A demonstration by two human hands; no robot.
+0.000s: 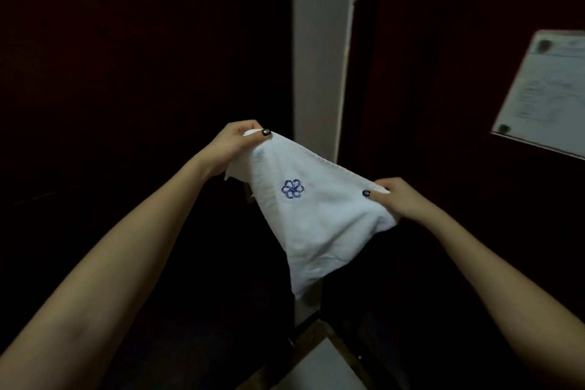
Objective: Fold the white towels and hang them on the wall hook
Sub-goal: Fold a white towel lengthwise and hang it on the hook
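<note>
The left hand (235, 142) pinches one upper corner of the white towel (319, 222), thumb on top; the right hand (403, 199) pinches the other end of that edge, lower down; held apart like this, the edge is stretched and the rest hangs free in the air, probably to square it for a fold; a blue stitched flower (292, 189) is its only mark, no words; behind stands a pale post (323, 41); a sheet of paper (544, 89) at the right carries writing too blurred to read; no hook shows.
</note>
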